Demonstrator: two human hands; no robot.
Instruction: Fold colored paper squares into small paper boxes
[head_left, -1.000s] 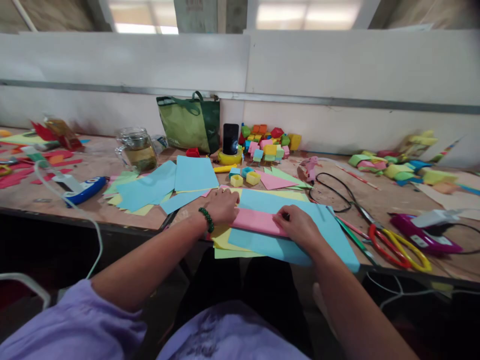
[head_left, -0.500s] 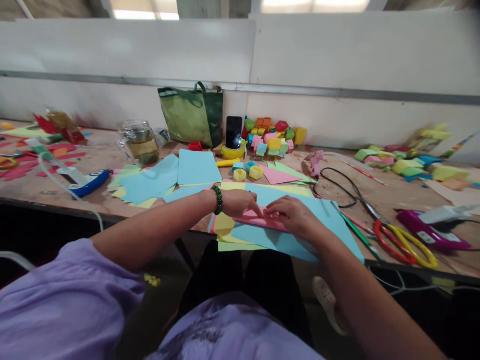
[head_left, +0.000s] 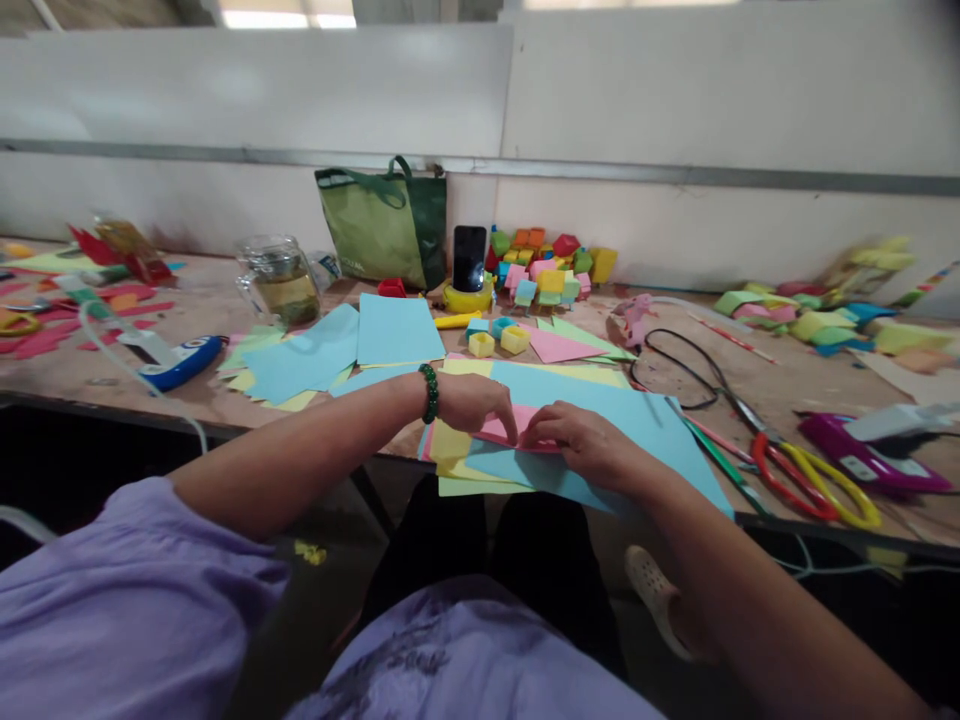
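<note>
If the blue sheet [head_left: 652,420] slips, your pink paper [head_left: 526,414] may skew. Left hand [head_left: 472,402] presses down; right hand [head_left: 583,442], can't tell if pinching.

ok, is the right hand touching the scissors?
Apart. The head view shows it plainly: blue paper lies between the right hand and the scissors.

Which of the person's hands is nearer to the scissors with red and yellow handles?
Right. The right hand, on the pink paper, is left of the scissors; the left hand, also on that paper, is farther left.
</note>
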